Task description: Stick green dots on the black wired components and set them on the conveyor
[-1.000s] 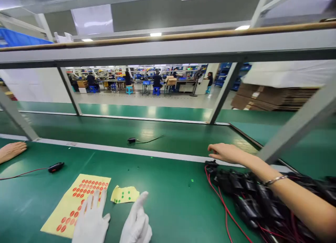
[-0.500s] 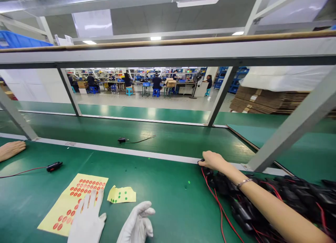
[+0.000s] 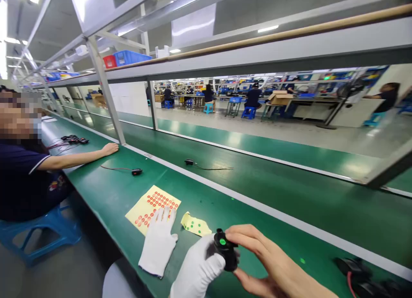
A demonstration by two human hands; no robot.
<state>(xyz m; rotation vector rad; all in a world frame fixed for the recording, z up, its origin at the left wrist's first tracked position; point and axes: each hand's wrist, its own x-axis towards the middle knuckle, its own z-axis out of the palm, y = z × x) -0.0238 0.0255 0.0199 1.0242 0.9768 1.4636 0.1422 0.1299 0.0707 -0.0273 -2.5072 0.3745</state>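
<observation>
Between my two hands is a small black cylindrical part (image 3: 229, 256) with a short nozzle and a round green sticker on its end. My left hand (image 3: 201, 263), in a white glove, is closed around it from the left. My bare right hand (image 3: 262, 257) grips the same part from the right, fingers on top and thumb below. A yellow sheet with green dot stickers (image 3: 195, 225) lies just beyond my left hand. Farther left, an empty white glove (image 3: 159, 242) rests on a larger yellow sheet of red oval stickers (image 3: 137, 214).
More black parts with red wires (image 3: 354, 272) lie at the right edge, blurred. Single black parts lie on the bench (image 3: 137, 172) and beyond the white strip (image 3: 189, 161). A co-worker's arm (image 3: 77, 159) reaches over the bench at left. Metal posts (image 3: 106, 92) carry a shelf.
My right hand has come from the pile at right to the middle, with the black part now held in both hands. My left hand has closed on it. The view has swung left.
</observation>
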